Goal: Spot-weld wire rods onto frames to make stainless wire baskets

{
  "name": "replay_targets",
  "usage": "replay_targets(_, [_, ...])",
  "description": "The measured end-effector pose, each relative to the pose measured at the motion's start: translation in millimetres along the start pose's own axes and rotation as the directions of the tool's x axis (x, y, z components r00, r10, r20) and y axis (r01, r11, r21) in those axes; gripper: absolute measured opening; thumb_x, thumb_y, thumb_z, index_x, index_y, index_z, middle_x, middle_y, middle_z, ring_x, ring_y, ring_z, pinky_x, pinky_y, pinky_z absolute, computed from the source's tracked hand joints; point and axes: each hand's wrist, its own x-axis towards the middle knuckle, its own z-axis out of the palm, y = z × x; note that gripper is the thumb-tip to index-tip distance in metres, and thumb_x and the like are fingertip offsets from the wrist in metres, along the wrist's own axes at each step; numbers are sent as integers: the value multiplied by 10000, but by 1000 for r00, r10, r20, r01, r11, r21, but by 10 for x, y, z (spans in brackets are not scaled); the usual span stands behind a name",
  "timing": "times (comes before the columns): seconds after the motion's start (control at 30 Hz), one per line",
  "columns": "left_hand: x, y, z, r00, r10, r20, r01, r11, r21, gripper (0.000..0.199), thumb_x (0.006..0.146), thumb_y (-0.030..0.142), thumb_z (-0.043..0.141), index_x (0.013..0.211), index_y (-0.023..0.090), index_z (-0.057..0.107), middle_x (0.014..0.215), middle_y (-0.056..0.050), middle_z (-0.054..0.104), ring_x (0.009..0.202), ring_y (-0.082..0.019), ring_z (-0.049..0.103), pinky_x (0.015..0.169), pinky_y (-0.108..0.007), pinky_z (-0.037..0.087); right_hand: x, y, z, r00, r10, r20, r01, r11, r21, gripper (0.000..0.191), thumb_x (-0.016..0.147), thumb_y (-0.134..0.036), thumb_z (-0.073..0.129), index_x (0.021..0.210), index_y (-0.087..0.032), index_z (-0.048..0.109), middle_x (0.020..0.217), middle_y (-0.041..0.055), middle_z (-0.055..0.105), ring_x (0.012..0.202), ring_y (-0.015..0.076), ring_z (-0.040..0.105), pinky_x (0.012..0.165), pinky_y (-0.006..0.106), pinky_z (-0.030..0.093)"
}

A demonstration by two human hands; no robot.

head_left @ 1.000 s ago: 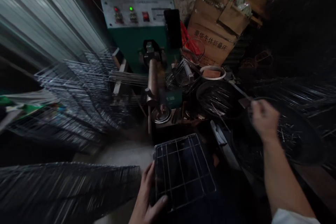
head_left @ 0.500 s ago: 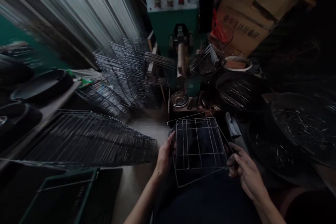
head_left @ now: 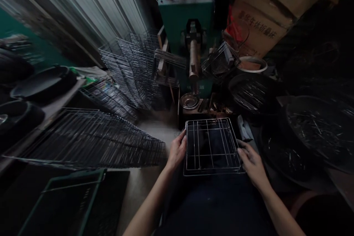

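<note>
A rectangular wire rack (head_left: 210, 154) with crossing bars lies over the person's lap, with a thin wire frame lined up around its edge. On its left side my left hand (head_left: 177, 150) grips the rim between thumb and fingers. My right hand (head_left: 249, 157) holds the opposite side with its fingers closed on the rim. Beyond the rack stands a green machine (head_left: 177, 18) with a metal rod (head_left: 194, 57) pointing down and forward. A small round metal dish (head_left: 189, 100) sits below the rod.
Stacked wire racks (head_left: 110, 143) fill the left side, with more upright stacks (head_left: 132, 66) behind. Dark basins of metal pieces (head_left: 315, 129) stand at the right. A cardboard box (head_left: 257, 25) leans at the back right. A green frame (head_left: 92, 202) lies lower left.
The thin outer frame, earlier skewed around the rack, now lines up with it. Both hands have moved slightly up along the sides, and the view has shifted a little.
</note>
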Motion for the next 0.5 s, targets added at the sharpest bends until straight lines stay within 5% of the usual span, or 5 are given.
replay_targets(0.33, [25,-276,-23,996,-37,83,39,999,-20,695,895,583,539,1406,113,539,1434,-110,563,1368,-307,505,1191,-491,336,229,247,22,991,-125,36,130,971,-202,434,968,-545,497,1214,-195,568,1077,128,710,989,256,683,851,358,541])
replay_targets(0.5, [44,-278,-10,996,-25,85,15,994,112,612,931,487,509,1436,140,512,1436,-94,556,1360,-301,514,1174,-479,367,276,290,13,987,-153,42,159,937,-310,410,973,-536,473,1186,-206,591,1031,112,717,963,255,691,857,364,538])
